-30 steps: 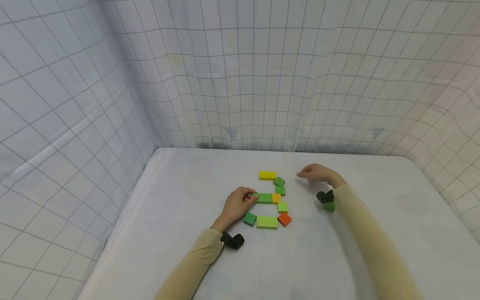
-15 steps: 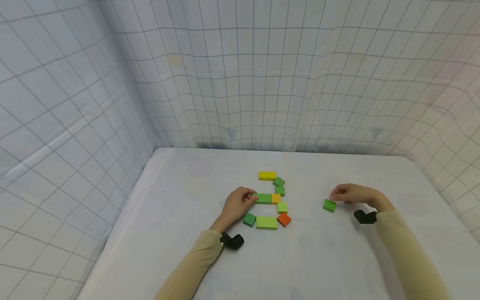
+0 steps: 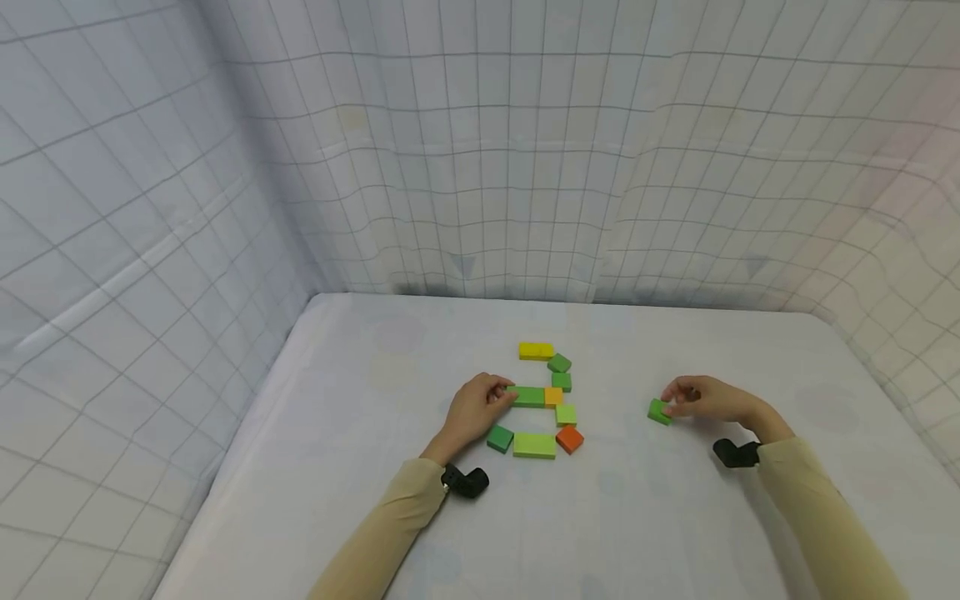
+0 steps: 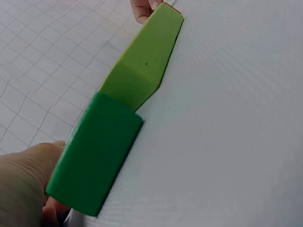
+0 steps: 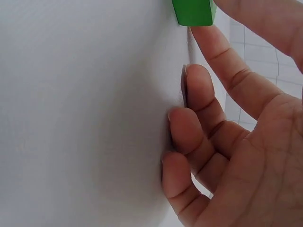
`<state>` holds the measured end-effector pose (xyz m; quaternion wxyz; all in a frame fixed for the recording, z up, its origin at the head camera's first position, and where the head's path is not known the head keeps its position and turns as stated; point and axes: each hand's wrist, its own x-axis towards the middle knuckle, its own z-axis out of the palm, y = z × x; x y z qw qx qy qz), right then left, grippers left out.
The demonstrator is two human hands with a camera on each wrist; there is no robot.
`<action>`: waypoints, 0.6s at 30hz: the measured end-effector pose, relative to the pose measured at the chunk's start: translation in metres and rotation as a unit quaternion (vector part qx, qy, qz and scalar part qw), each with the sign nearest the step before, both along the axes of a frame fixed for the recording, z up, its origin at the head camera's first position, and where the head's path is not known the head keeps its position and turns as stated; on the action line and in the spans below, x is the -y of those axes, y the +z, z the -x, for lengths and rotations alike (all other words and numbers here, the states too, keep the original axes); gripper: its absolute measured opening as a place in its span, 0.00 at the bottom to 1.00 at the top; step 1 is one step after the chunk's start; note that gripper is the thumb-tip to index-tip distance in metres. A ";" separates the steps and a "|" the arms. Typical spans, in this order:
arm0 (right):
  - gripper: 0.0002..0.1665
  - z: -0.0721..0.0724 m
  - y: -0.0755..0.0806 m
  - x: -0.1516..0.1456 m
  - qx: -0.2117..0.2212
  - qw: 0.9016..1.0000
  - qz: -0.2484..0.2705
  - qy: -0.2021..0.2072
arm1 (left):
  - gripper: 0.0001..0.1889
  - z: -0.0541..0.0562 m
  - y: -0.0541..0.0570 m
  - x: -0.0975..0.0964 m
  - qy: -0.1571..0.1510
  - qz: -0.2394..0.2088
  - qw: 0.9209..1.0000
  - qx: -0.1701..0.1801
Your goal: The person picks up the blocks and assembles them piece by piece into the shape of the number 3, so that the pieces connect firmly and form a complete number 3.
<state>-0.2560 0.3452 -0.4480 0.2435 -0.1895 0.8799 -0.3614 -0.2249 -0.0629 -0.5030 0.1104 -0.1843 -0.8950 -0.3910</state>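
Note:
In the head view my left hand [image 3: 474, 410] pinches the left end of a long green block [image 3: 531, 397] lying flat on the table. That grip is mostly hidden in the left wrist view, where a dark green block [image 4: 97, 156] stands in front of the hand. My right hand [image 3: 712, 400] is out to the right, thumb and index finger at either side of a small green block [image 3: 657, 411] on the table. In the right wrist view this green block [image 5: 195, 12] sits between thumb and index, while the other fingers curl near the tabletop.
Blocks form a figure: yellow [image 3: 536, 352] at the far end, small green [image 3: 561, 382], orange [image 3: 552, 397], light green [image 3: 566, 415], red-orange [image 3: 570, 439] and a long lime block [image 3: 534, 446] nearest. A grid-patterned curtain [image 3: 480, 167] stands behind the white table [image 3: 375, 500].
My right hand has moved from beside the figure's far end rightward and nearer, and its thumb and index have come round the small green block. The left hand has stayed put.

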 end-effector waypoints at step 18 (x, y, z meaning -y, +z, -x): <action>0.19 0.038 0.000 0.032 0.012 0.999 -0.011 -0.033 | 0.13 0.000 0.002 -0.001 0.016 0.023 0.999 0.035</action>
